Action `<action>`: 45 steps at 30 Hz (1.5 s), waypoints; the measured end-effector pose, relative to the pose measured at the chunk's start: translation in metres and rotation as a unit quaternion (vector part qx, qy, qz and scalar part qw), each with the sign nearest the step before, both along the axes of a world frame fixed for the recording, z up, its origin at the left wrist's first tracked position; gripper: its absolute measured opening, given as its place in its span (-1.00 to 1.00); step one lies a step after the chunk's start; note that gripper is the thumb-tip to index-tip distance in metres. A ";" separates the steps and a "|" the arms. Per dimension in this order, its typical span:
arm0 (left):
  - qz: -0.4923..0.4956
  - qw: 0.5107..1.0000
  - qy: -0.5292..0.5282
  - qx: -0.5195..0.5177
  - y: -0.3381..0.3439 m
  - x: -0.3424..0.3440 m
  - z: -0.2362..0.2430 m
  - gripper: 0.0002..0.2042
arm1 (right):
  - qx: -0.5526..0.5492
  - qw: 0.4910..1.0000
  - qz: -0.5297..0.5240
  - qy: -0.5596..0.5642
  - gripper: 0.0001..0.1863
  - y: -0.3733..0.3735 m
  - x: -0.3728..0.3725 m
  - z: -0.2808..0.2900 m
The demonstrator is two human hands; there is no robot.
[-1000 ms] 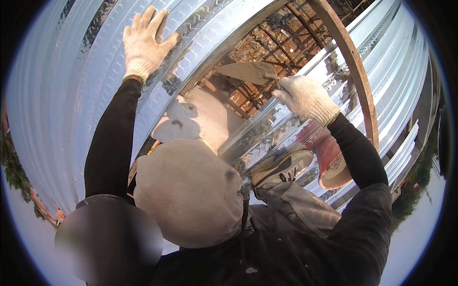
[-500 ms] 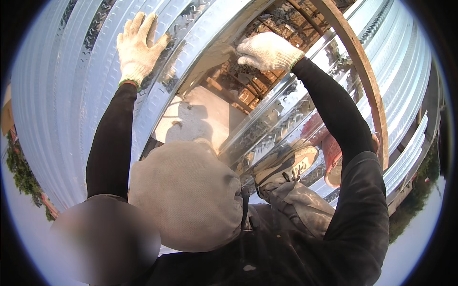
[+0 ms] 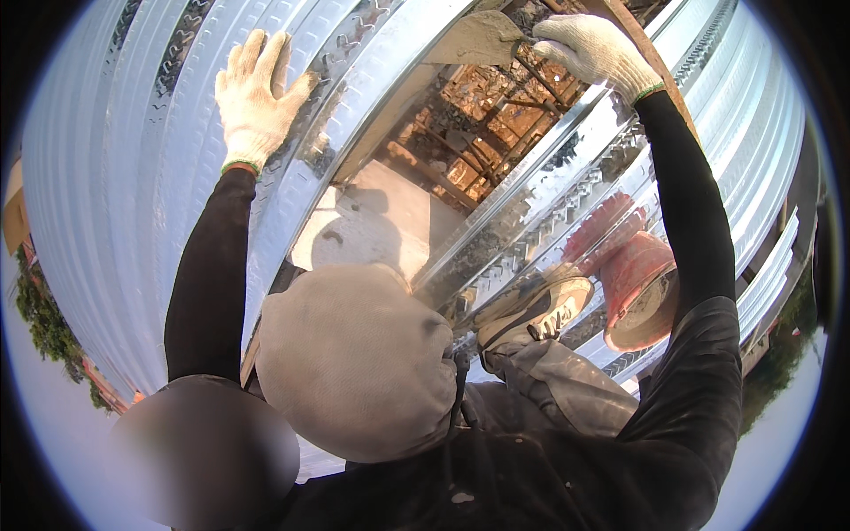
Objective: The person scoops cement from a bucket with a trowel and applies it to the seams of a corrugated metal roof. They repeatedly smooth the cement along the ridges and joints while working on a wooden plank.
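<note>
My left hand [image 3: 259, 97], in a white knit glove, lies with fingers spread on the shiny ribbed metal decking [image 3: 190, 190]. At the far side of the gap between the sheets, my gloved right hand [image 3: 598, 53] is closed around what looks like a trowel [image 3: 474, 40]. Its handle is hidden by the glove. The grey, mortar-coloured blade points left, over or against the pale edge [image 3: 390, 119] along the left sheet. I cannot tell whether it touches.
A red bucket [image 3: 636, 274] stands on the right-hand sheets beside my shoe [image 3: 540, 314]. Through the gap show rubble and poles [image 3: 482, 115] far below, and a pale concrete surface [image 3: 363, 212]. A curved-looking wooden strip [image 3: 660, 66] crosses the decking at right.
My right hand has moved right and farther away, carrying the trowel along the gap. More of the bucket shows. My left hand stays almost in place.
</note>
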State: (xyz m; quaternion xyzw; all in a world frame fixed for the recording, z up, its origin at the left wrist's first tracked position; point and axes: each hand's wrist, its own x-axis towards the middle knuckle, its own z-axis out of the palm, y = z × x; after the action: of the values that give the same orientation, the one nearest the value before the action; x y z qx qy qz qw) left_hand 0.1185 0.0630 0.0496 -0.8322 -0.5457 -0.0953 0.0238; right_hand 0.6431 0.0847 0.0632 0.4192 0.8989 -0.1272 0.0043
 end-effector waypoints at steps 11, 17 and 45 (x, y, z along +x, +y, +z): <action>0.021 1.000 0.015 -0.015 -0.004 -0.009 -0.002 -0.23 | -0.300 0.936 -0.182 0.018 -0.53 -0.164 -0.107 0.054; 0.020 0.999 -0.016 -0.028 0.000 -0.005 -0.005 -0.21 | -0.674 0.392 -0.524 0.342 -0.66 -0.238 -0.190 0.043; 0.032 0.998 -0.004 -0.046 -0.003 -0.004 0.003 -0.19 | -0.314 0.085 -0.531 0.782 -0.72 -0.116 -0.272 0.028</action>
State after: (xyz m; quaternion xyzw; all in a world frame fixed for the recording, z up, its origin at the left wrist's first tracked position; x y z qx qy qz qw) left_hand 0.1146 0.0599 0.0529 -0.8143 -0.5758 -0.0721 -0.0137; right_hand 0.3709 -0.0315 0.0913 0.4124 -0.1831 -0.6232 -0.6388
